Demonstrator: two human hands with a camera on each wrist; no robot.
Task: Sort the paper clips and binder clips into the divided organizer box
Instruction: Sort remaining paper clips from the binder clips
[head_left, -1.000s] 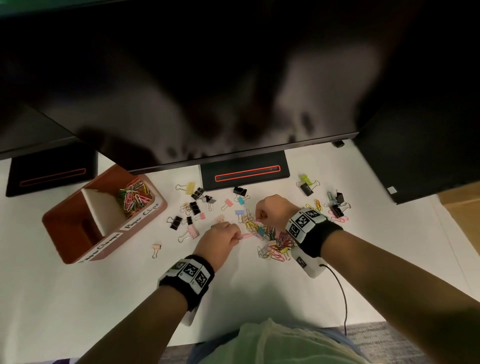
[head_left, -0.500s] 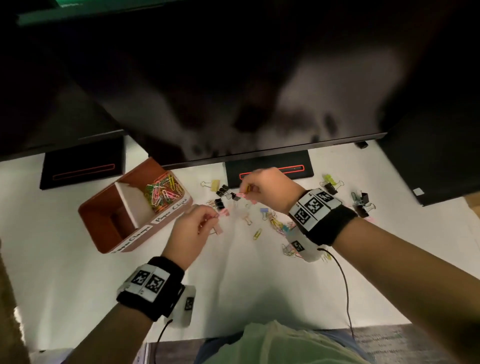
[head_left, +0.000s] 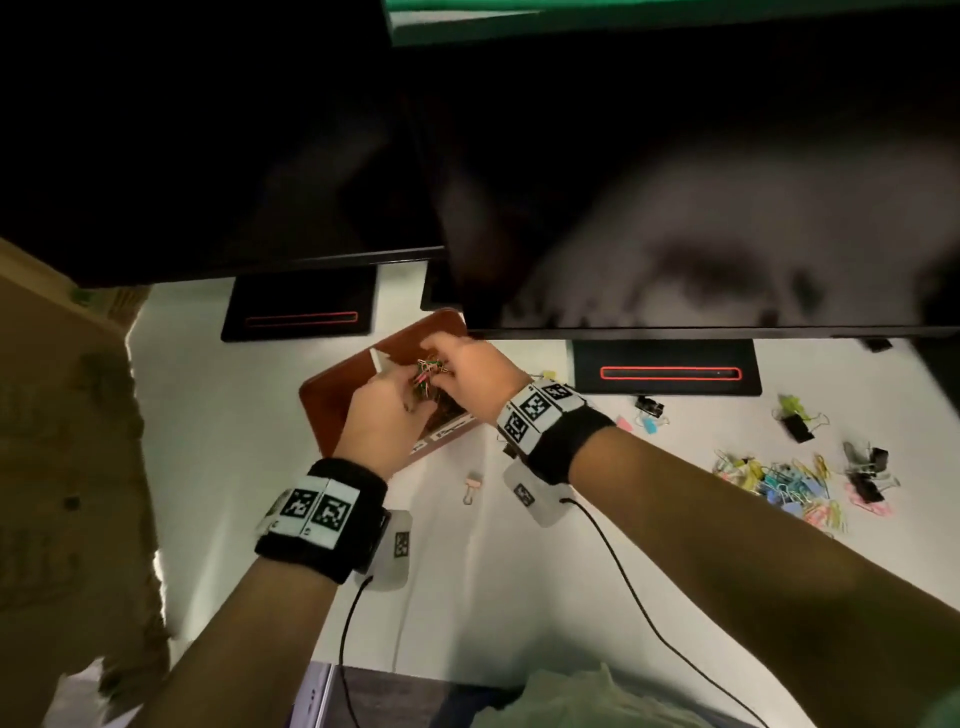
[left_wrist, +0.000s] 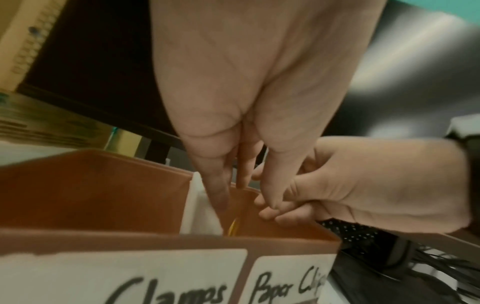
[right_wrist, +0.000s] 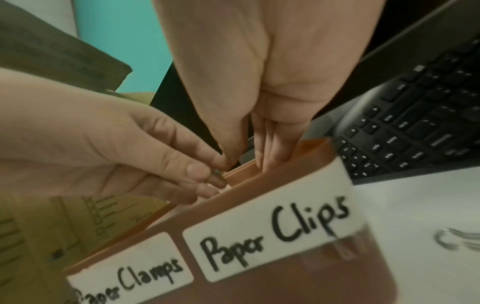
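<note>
Paper clips (head_left: 427, 375), a small coloured bunch, hang between both hands above the brown organizer box (head_left: 332, 400), over the compartment labelled "Paper Clips" (right_wrist: 275, 232), beside the one labelled "Paper Clamps" (right_wrist: 130, 279); the left hand (head_left: 387, 410) has its fingers curled in with the tips pinched on the bunch, and the right hand (head_left: 475, 374) likewise pinches it from the other side, though how many clips each holds is too small to tell; the step in hand looks to be the drop of this bunch into its compartment, just right of the white divider (left_wrist: 202, 207); the next move calls for both pinches to let go together while low over that side, so nothing snags a finger or spills across the divider; much remains, since a mixed heap (head_left: 779, 483) of clips lies well apart on the white desk (head_left: 519, 597) to the right, with binder clips (head_left: 797, 421) near it and a lone pink one (head_left: 471, 486) just in front of the box.
</note>
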